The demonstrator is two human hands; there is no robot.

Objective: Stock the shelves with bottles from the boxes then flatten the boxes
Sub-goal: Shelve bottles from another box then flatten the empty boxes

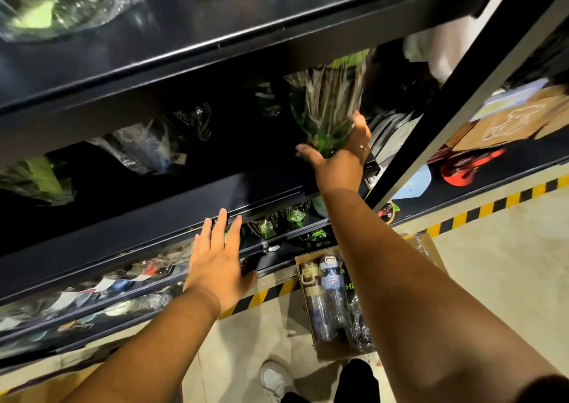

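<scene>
The person stands close to a tall black rack, both arms stretched out to it. The right hand (341, 153) holds a green bottle (326, 106) by its base, thumb on one side and fingers curled up round the other, with a ring (363, 147) on one finger. The bottle is wrapped in crinkly clear plastic and leans neck-first into the middle shelf (271, 184), near the right upright (431, 119) of the rack. I cannot tell whether its bottom touches the shelf board.

The left hand (215, 264) is lower and further left. It lies flat and holds nothing, its fingers straight and slightly spread, the fingertips on the front lip of that shelf.

More wrapped bottles (144, 147) lie further left in the dark of the same shelf, and smaller green ones (295, 214) show on the level beneath. The top shelf (215, 26) carries bulky plastic-wrapped bundles (55, 2), too blurred to make out.

On the floor beside the rack, below the right forearm, sits an open cardboard box (329, 355). Packed bottles (331, 294) lie in it on their sides, one with a white cap. A yellow and black striped line (492, 205) runs along the floor at the foot of the rack. A white shoe (274, 378) stands just beside the box. On the next rack to the right are a brown carton (505, 122) and something red (465, 168).
</scene>
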